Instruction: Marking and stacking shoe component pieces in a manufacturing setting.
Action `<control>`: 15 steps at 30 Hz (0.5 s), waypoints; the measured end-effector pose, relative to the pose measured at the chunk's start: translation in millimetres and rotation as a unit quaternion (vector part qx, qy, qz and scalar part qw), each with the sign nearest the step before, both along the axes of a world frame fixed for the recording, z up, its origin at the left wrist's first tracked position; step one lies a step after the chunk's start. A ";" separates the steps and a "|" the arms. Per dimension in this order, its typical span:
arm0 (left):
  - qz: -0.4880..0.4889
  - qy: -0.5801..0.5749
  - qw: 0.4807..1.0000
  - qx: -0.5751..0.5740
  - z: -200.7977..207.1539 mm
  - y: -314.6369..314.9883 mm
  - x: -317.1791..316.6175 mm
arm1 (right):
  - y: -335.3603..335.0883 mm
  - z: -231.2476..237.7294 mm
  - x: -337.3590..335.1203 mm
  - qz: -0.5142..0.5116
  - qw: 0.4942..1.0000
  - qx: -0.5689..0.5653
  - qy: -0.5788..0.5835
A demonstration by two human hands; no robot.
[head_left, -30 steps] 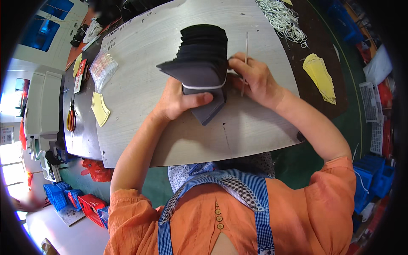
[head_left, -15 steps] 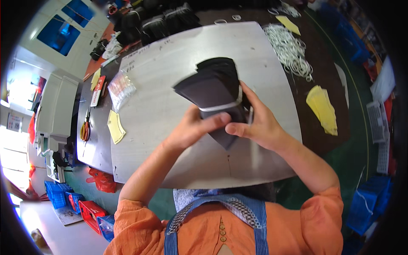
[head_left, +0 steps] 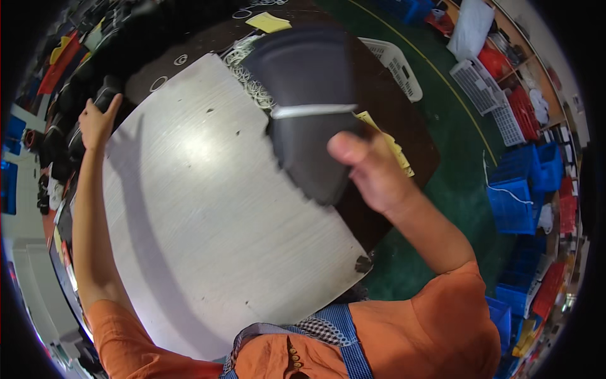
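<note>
A stack of black fabric pieces, bound round its middle by a white elastic band, is raised over the right side of the pale board. My right hand, smeared by motion, grips its right edge with the thumb lying on the front; its other fingers are hidden behind the stack. My left hand reaches out to the far left, thumb and forefinger apart, beside a dark bundle. Whether it touches that bundle I cannot tell.
More dark bundles crowd the table's far left. White elastic bands lie in a pile behind the stack, near a yellow piece. Further yellow pieces show by my right hand. A white basket and blue crates stand to the right.
My left hand has let go of the stack and stretched to the far left. My right hand has lifted the stack rightward. The view has turned right.
</note>
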State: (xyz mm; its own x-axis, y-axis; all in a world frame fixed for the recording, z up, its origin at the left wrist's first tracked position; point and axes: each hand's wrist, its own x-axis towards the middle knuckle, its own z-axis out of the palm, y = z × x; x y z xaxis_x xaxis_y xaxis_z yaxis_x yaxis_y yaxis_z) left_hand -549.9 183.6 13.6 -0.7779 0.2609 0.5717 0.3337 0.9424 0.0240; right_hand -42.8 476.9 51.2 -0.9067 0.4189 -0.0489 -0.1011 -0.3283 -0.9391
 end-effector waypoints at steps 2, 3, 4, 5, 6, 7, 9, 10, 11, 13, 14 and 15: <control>0.049 -0.099 0.994 0.004 1.8 18.4 -30.0 | 52.4 -0.8 13.2 -0.098 0.995 0.020 0.011; 0.065 -0.133 0.989 0.000 4.8 28.0 -38.6 | 75.9 4.9 15.8 -0.166 0.986 0.019 0.010; 0.076 -0.175 0.981 -0.021 10.1 36.8 -43.2 | 105.8 5.7 18.0 -0.215 0.976 0.019 -0.019; 0.100 -0.192 0.976 -0.012 10.8 37.9 -54.3 | 137.3 -1.4 15.1 -0.248 0.967 0.055 -0.027; 0.124 -0.187 0.974 0.008 10.1 49.5 -52.7 | 174.8 -7.6 12.7 -0.300 0.950 0.064 -0.051; 0.145 -0.185 0.972 0.029 7.1 60.3 -48.2 | 216.2 -10.9 11.7 -0.314 0.944 0.091 -0.051; 0.172 -0.171 0.970 0.034 5.8 46.2 -61.4 | 298.5 -28.9 0.0 -0.326 0.945 0.023 -0.002; 0.153 -0.167 0.974 0.010 4.5 19.6 -86.9 | 325.9 -37.3 -7.0 -0.319 0.948 0.014 -0.006; 0.131 -0.164 0.977 -0.014 2.7 1.7 -106.6 | 343.2 -52.4 -11.1 -0.319 0.948 0.011 -0.003; 0.100 -0.171 0.980 -0.006 -7.6 24.4 -88.7 | 365.8 -79.5 3.5 -0.439 0.889 0.012 -0.129; 0.092 -0.167 0.982 0.001 -3.8 16.5 -77.3 | 352.8 -90.4 4.3 -0.387 0.912 0.051 -0.127; 0.094 -0.164 0.982 -0.002 -6.0 7.6 -70.7 | 338.5 -101.3 5.4 -0.363 0.921 0.094 -0.111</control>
State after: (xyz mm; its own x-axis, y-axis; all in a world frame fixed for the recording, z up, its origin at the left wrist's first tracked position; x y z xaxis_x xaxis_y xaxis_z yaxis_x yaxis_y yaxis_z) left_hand -620.7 191.2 7.6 -0.9548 0.0963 0.2811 0.1280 0.9870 0.0967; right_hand -37.4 815.5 -50.1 -0.3619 0.9301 -0.0632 -0.0284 -0.0787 -0.9965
